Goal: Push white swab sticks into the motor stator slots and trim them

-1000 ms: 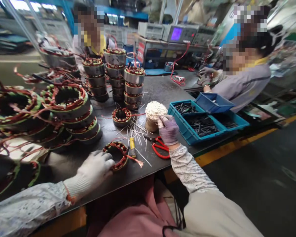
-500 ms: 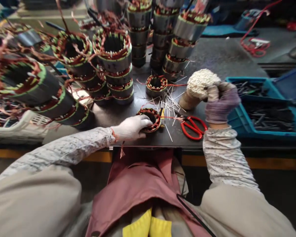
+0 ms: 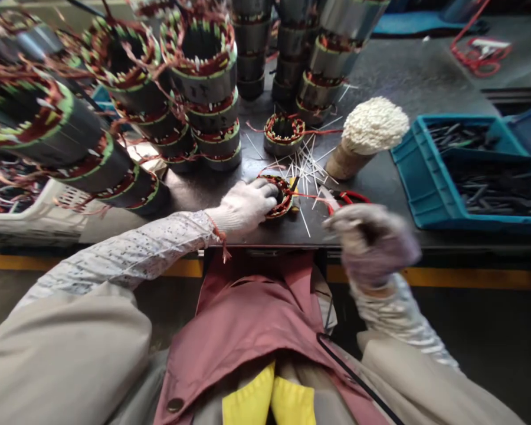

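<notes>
My left hand [image 3: 248, 205], in a white knit glove, grips the near side of a small wire-wound stator [image 3: 285, 203] at the table's front. Its fingertips reach over the ring into the bore. A red lead [image 3: 308, 195] runs from the stator to the right. My right hand [image 3: 369, 239], in a greyish-purple glove and smeared by motion, is just in front of the red-handled scissors [image 3: 354, 195], partly covering them. Its thumb and fingers are pinched together toward the lead's end; what they hold is too blurred to name.
A bundle of thin white sticks [image 3: 376, 127] stands in a brown holder, with loose white sticks [image 3: 310, 165] scattered beside it. Another small stator [image 3: 284, 134] sits behind. Stacked stators [image 3: 210, 88] rise at left and back. A blue bin [image 3: 438, 206] of black pieces is at right.
My right hand has left the bundle of white sticks and come down and toward me, in front of the scissors. My left hand stays on the stator. The view has tilted slightly.
</notes>
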`<state>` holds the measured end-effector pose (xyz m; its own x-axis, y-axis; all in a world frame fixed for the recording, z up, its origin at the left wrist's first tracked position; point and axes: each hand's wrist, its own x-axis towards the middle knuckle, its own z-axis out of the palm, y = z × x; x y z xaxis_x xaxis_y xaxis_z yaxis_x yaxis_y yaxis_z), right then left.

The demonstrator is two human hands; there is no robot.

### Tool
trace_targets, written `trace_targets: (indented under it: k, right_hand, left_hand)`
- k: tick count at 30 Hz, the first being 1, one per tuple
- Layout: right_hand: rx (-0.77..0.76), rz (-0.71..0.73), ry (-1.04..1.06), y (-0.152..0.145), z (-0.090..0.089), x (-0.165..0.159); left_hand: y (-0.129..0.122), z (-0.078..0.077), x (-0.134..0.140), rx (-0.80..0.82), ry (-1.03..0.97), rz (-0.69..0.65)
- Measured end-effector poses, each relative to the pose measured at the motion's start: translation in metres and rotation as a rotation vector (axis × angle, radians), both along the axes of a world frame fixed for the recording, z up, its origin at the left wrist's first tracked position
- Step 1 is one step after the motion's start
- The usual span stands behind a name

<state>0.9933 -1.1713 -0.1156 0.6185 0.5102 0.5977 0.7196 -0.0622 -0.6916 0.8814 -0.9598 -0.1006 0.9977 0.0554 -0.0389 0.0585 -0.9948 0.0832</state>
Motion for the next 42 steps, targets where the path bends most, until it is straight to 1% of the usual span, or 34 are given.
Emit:
trace_targets:
  k: [1, 2, 4, 6, 8, 10, 12, 14, 17, 20, 22, 25, 27, 29, 30, 32, 35, 38, 42]
  right_hand:
    - [-0.038, 0.019, 0.019, -0.005, -0.011, -0.018]
    - [-0.036, 0.030, 0.031, -0.008, -0.021, -0.033]
    - [0.022, 0.041, 0.030, -0.013, -0.036, -0.054]
    - [0.053, 0.144, -0.023, -0.016, -0.041, -0.064]
    - [0.048, 0.303, -0.107, -0.021, -0.043, -0.069]
    - [0.018, 0.405, -0.156, -0.027, -0.045, -0.072]
    - [-0.026, 0.437, -0.134, -0.034, -0.051, -0.075]
    - [-0.045, 0.421, -0.066, -0.039, -0.060, -0.079]
    - [-0.051, 0.367, 0.031, -0.043, -0.073, -0.085]
    - [-0.052, 0.292, 0.121, -0.035, -0.077, -0.089]
    - [-0.025, 0.242, 0.175, -0.020, -0.076, -0.089]
    - [0.052, 0.135, 0.210, 0.012, -0.076, -0.081]
    - [0.087, 0.081, 0.200, 0.033, -0.076, -0.071]
    - [0.101, 0.075, 0.181, 0.046, -0.076, -0.061]
    - [0.108, 0.080, 0.168, 0.048, -0.074, -0.057]
    - [0.132, 0.081, 0.126, 0.048, -0.069, -0.051]
    - [0.110, 0.083, 0.017, 0.044, -0.058, -0.049]
    - [0.013, 0.061, -0.070, 0.051, -0.054, -0.045]
    - [-0.080, -0.012, -0.131, 0.063, -0.060, -0.035]
  left_hand:
    - [0.002, -0.003, 0.000, -0.023, -0.018, -0.004]
    - [0.003, -0.008, -0.001, -0.068, -0.043, 0.007]
    - [0.006, -0.020, -0.003, -0.163, -0.108, 0.058]
    - [0.005, -0.032, -0.006, -0.204, -0.184, 0.080]
    - [0.003, -0.037, -0.007, -0.208, -0.223, 0.078]
    - [0.001, -0.037, -0.007, -0.220, -0.214, 0.070]
    - [0.000, -0.034, -0.006, -0.222, -0.181, 0.054]
    - [-0.001, -0.030, -0.006, -0.201, -0.149, 0.058]
    - [-0.001, -0.027, -0.006, -0.177, -0.149, 0.119]
    - [-0.001, -0.026, -0.006, -0.195, -0.154, 0.135]
    - [-0.001, -0.026, -0.007, -0.208, -0.148, 0.128]
    - [-0.002, -0.031, -0.009, -0.272, -0.185, 0.155]
    - [-0.005, -0.038, -0.012, -0.368, -0.285, 0.234]
    - [-0.009, -0.048, -0.015, -0.475, -0.433, 0.310]
    - [-0.011, -0.054, -0.015, -0.516, -0.509, 0.323]
    - [-0.014, -0.062, -0.015, -0.548, -0.639, 0.282]
    - [-0.016, -0.067, -0.014, -0.510, -0.747, 0.163]
    - [-0.014, -0.066, -0.012, -0.471, -0.762, 0.101]
    - [-0.011, -0.064, -0.012, -0.460, -0.754, 0.077]
